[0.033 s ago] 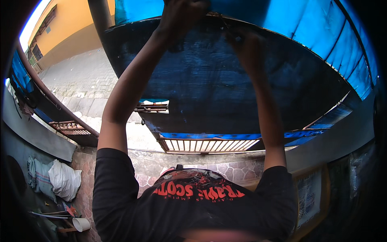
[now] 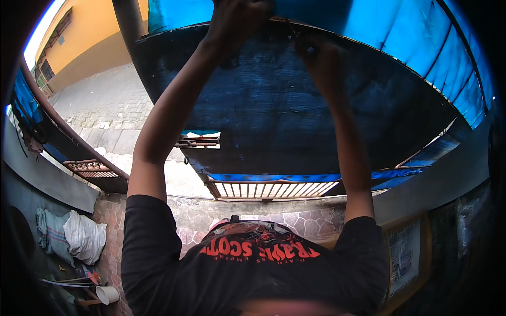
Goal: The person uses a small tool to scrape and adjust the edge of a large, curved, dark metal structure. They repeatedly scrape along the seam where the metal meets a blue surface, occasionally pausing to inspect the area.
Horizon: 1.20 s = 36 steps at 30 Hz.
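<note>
Left hand (image 2: pixel 237 18) closed on dark mesh sheet (image 2: pixel 274 105) edge; right hand (image 2: pixel 319 58) pinching it; paved yard (image 2: pixel 105 110) beyond.

**Black T-shirt, Bare Forearms**

Seen from above, the person wears a black short-sleeved T-shirt (image 2: pixel 253 274) with red block lettering and a smaller pale line of print across the chest, at 6 o'clock. The sleeves end above the elbows, at 7 and 5 o'clock. Forearms and both hands are bare, without gloves, watch or rings visible.
</note>
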Each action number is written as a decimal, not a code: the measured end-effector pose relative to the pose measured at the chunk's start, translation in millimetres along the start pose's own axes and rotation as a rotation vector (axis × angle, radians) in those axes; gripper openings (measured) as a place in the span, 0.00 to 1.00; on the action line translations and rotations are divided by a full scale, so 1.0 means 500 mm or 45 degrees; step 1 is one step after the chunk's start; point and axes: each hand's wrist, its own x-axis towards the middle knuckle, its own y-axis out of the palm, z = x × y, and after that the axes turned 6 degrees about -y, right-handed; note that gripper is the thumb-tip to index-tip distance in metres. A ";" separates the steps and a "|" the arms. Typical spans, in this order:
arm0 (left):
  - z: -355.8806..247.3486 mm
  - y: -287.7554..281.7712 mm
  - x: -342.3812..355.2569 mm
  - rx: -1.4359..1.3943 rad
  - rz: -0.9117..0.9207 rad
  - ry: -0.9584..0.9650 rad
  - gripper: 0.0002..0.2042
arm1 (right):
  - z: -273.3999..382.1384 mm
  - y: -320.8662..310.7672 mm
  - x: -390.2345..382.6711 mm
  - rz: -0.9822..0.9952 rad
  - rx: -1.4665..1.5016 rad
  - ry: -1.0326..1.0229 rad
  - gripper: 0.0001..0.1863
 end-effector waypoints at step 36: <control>-0.070 0.071 -0.106 -0.527 -0.142 -0.225 0.11 | -0.009 -0.037 0.077 0.135 -0.186 -0.321 0.07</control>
